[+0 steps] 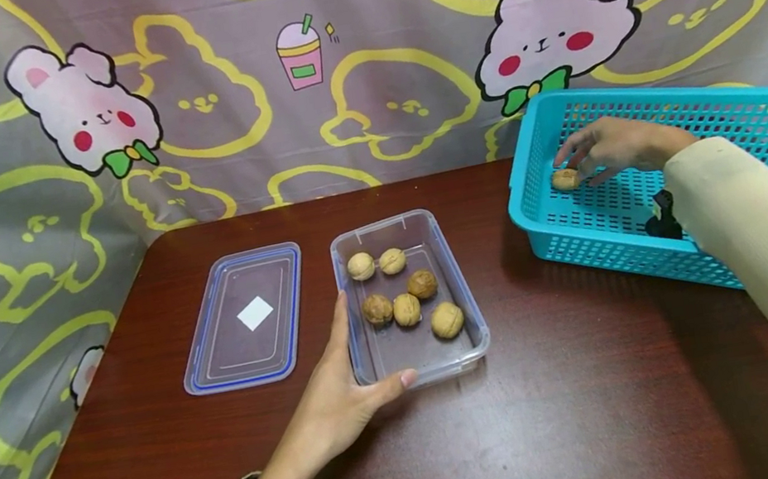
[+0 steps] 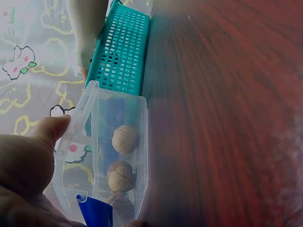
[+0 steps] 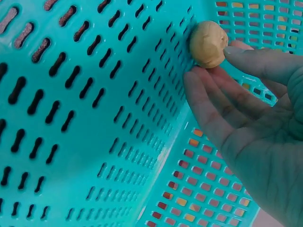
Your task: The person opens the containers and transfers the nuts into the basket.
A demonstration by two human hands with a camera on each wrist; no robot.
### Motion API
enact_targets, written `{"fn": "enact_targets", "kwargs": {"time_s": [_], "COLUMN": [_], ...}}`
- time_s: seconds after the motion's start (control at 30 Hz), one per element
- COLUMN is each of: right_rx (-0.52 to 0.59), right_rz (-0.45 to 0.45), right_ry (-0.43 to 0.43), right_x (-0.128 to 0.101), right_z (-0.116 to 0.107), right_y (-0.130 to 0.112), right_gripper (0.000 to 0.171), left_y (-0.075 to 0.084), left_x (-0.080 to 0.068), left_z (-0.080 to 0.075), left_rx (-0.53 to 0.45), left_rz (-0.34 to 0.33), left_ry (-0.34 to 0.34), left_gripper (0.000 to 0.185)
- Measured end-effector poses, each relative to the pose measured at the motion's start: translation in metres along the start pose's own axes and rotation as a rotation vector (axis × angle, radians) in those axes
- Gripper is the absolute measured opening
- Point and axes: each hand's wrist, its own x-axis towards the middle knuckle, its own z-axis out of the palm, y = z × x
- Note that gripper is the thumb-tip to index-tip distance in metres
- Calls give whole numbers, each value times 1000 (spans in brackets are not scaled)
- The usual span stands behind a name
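Reaching fingertips (image 3: 246,59) half-covering basket's walnut (image 3: 207,43)

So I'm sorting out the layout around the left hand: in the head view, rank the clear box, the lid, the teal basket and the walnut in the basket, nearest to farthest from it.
1. Clear box: the left hand touches its near left corner.
2. Lid: on the table just left of the box, apart from the hand.
3. Teal basket: far right.
4. Walnut: inside the basket, at the right hand's fingertips.
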Motion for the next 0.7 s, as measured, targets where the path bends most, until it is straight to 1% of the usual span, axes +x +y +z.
{"fn": "enact_targets", "kwargs": {"time_s": [0.23, 0.4, 0.47, 0.63, 0.7], "right_rx": [-61, -106, -98, -23, -11], "right_rz": [-4, -4, -7, -19, -27], "right_ry": [24, 44, 66, 150, 167], "right_x": [0, -4, -6, -19, -24], "right_z": [-5, -9, -10, -10, -9], "right_y": [-10, -28, -37, -57, -66], "right_gripper": [45, 45, 46, 49, 50], "left_y": [-2, -3, -3, -4, -4], "left_x": [1, 1, 2, 1, 0], "left_z": [0, 1, 1, 1, 0], "left_rx": [-18, -37, -34, -18, -14], "left_rz": [11, 12, 11, 9, 8], "left_ry": [5, 7, 9, 9, 11], "left_gripper": [130, 130, 130, 130, 130]}}
